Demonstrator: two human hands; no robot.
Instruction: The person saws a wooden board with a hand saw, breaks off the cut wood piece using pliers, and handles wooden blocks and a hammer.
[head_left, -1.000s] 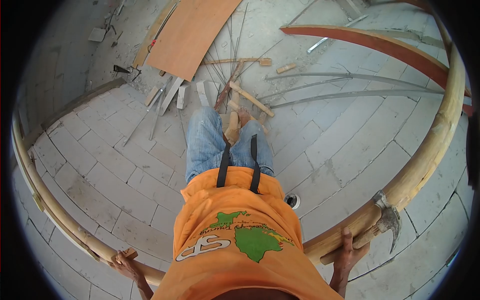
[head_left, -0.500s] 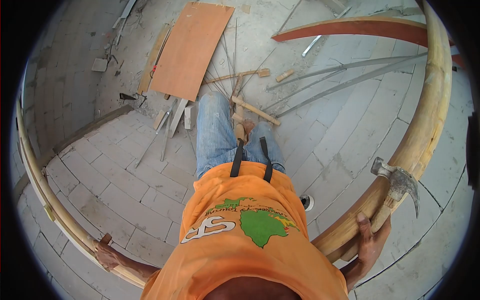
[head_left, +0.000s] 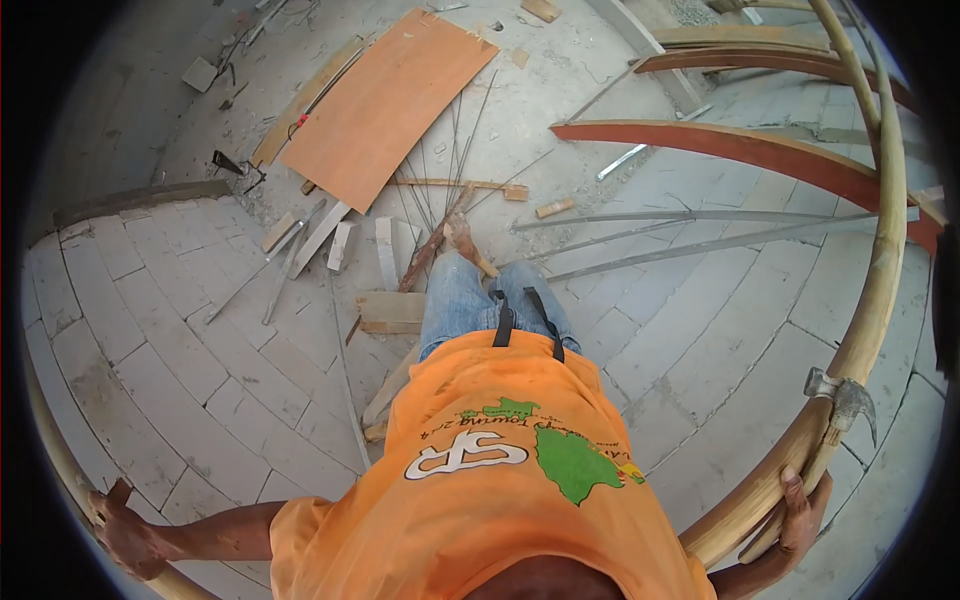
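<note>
At the lower left, my left hand [head_left: 128,535] is closed around a curved wooden pole [head_left: 60,450] that runs along the left edge of the view. A short brown piece juts up beside its fingers; I cannot make out what it is. On the other side my right hand [head_left: 803,512] grips a claw hammer [head_left: 846,398] by its wooden handle. The handle lies along a thick pale pole [head_left: 872,320], and the same hand presses against that pole. The hammer's metal head points away from me, above the hand.
Ahead lies an orange-brown board [head_left: 390,110]. Thin rods, wood offcuts [head_left: 390,310] and metal strips [head_left: 690,218] are scattered around my legs. Red-brown beams [head_left: 720,145] reach in from the right. Pale blocks [head_left: 170,340] pave the floor, with a low ledge [head_left: 140,200] at left.
My view has shifted and my legs have stepped. Both hands keep their holds, now farther out to the sides in view. More beams show at the upper right.
</note>
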